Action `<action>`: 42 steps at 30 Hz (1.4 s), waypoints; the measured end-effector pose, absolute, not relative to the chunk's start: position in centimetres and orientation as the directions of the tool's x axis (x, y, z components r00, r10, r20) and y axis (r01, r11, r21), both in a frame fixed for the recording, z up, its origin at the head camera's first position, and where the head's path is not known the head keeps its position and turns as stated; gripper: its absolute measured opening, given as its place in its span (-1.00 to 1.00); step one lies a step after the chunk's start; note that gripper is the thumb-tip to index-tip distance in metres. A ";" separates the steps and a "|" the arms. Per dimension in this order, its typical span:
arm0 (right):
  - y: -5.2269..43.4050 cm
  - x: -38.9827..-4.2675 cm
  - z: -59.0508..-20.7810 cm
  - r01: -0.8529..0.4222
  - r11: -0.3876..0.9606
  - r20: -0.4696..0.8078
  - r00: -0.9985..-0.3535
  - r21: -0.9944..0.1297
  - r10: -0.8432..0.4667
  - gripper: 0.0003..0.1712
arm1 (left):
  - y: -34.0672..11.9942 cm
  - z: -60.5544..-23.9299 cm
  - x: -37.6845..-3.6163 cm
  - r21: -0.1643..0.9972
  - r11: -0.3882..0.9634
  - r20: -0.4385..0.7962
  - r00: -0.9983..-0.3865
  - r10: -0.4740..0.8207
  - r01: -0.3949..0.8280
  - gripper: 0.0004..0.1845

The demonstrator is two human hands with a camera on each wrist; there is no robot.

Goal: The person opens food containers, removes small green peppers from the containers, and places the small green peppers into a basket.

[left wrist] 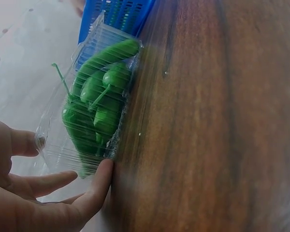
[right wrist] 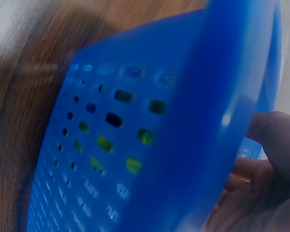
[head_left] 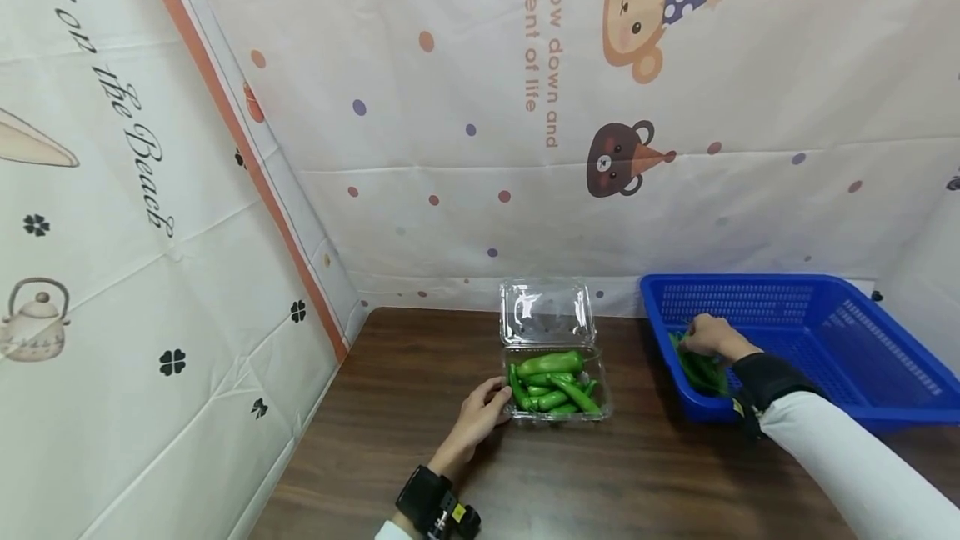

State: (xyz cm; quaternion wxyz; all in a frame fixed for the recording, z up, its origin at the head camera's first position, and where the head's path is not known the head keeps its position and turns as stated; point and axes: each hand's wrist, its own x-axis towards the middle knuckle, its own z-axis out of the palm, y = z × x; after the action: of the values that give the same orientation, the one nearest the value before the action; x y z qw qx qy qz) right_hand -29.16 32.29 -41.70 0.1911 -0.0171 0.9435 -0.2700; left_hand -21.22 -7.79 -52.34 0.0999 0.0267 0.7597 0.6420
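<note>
My left hand [head_left: 480, 419] rests against the left wall of the clear clamshell box [head_left: 557, 390], fingers [left wrist: 94, 186] straight and touching the plastic, not wrapped round it. The box sits on the brown table [head_left: 420, 407], lid open and standing up behind, packed with green peppers [head_left: 551, 363].

My right hand [head_left: 708, 336] is down inside the blue basket [head_left: 862, 357], at its near-left corner, over a small heap of loose peppers [head_left: 701, 372]. Fingers look curled toward them; I cannot tell whether one is actually pinched. Wrist view shows only the basket wall, green through its holes. Basket stands just right of the box, a gap between them.
</note>
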 end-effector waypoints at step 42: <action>15.9 -23.4 -44.2 -0.472 0.803 0.054 -0.871 -0.364 -0.488 -0.80 | -8.1 -52.4 -21.1 0.984 0.155 -0.110 -0.978 0.176 -0.083 -0.44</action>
State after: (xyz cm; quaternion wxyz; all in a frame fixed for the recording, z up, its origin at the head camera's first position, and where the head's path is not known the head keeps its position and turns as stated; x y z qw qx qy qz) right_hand -23.44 15.95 -44.24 0.0211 -0.2527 0.9492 -0.1864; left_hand -21.10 -8.09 -52.38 0.0997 0.0308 0.7533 0.6494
